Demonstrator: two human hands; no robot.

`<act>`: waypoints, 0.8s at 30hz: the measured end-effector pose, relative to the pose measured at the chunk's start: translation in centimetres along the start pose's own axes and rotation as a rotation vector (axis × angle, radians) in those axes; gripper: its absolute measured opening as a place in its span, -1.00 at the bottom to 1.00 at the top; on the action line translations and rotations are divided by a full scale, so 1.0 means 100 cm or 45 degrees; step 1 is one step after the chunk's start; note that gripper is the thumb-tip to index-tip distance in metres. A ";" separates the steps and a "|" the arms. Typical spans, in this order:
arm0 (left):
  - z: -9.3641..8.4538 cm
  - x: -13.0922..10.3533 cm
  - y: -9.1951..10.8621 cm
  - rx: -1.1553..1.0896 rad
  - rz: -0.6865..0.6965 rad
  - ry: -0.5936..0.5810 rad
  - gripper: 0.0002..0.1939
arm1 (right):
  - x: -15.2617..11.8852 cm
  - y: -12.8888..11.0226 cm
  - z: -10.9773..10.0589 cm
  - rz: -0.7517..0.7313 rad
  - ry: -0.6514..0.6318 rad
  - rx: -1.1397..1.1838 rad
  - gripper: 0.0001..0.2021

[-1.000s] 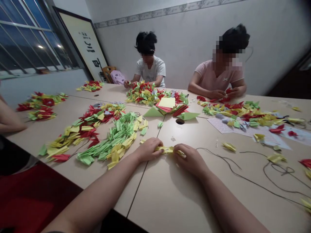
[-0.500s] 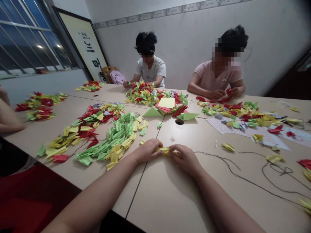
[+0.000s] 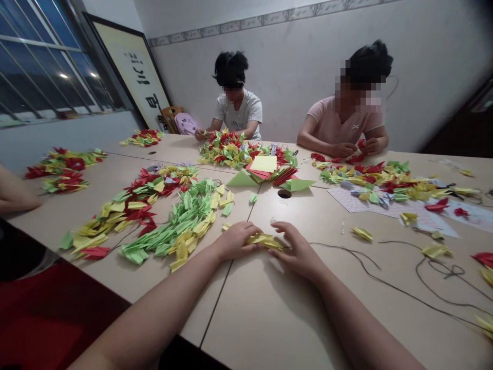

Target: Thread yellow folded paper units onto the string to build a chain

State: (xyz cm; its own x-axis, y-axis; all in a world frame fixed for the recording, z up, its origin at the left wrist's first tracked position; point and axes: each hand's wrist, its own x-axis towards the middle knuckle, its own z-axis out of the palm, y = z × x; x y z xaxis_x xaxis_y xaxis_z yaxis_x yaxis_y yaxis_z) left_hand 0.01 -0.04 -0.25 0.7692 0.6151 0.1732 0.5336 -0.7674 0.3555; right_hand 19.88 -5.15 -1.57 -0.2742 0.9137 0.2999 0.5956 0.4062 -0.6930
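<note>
Opened since the earlier frame, the right hand (image 3: 302, 255) has its thumb and index finger farther apart; the left hand (image 3: 236, 239) has hardly shifted. Across the view spreads the pale desk (image 3: 262, 313), with a framed calligraphy panel (image 3: 129, 64) standing beyond it and a co-worker in a white T-shirt (image 3: 239, 110) at its far side. Left of the hands lies a long heap of green folded papers (image 3: 175, 223), edged with yellow ones. The yellow folded papers (image 3: 265, 240) lie between the hands: the left fingers seem to pinch one end, the right fingers are spread around the other. Thinnest is a dark cord (image 3: 360, 254), trailing rightward from behind the right hand.

If the left pinch loosened, the yellow papers could slip apart; a tug on the loose cord might snag or tangle it.

Brushed characters mark the panel, too slanted to read surely; the T-shirt's lettering is blurred. No brand is legible.
</note>
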 end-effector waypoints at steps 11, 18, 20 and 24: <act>0.002 0.001 -0.004 -0.012 -0.026 0.011 -0.68 | -0.005 0.013 -0.025 0.082 -0.196 -0.387 -0.85; 0.000 0.001 -0.004 0.005 -0.024 0.000 -0.68 | -0.009 0.012 -0.032 0.268 -0.200 -0.230 -0.90; 0.001 0.001 -0.005 0.011 -0.016 -0.003 -0.68 | -0.010 0.012 -0.038 0.284 -0.235 -0.217 -0.89; 0.001 0.001 -0.005 0.020 -0.010 -0.003 -0.68 | -0.014 0.015 -0.049 0.305 -0.289 -0.258 -0.88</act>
State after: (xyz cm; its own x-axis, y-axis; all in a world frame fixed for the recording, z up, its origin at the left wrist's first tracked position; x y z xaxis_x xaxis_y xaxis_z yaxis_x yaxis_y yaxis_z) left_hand -0.16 0.32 -0.47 0.7659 0.6206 0.1682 0.5449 -0.7654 0.3424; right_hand 24.83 -5.73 0.17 -0.2554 0.9665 -0.0232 0.7941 0.1961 -0.5752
